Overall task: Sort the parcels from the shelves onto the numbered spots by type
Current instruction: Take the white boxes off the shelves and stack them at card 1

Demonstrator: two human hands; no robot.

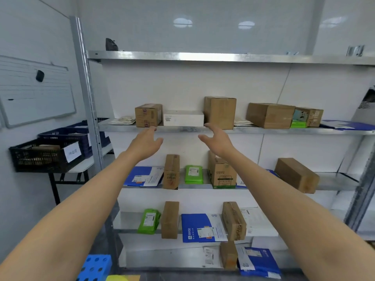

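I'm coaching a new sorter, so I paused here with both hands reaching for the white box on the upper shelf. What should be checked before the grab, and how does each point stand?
1. Both hands free: left hand and right hand are open and hold nothing. Ok.
2. Hands lined up: one is below each end of the white box. Ok.
3. Finger room at its ends: the small brown box sits tight on the left, and the tall brown box is close on the right. Not ok.
4. Nothing stacked on the white box. Ok.
5. Grip made: neither hand seems to touch it yet. Not ok.
6. Numbered spot for it: none in view. Cannot tell.
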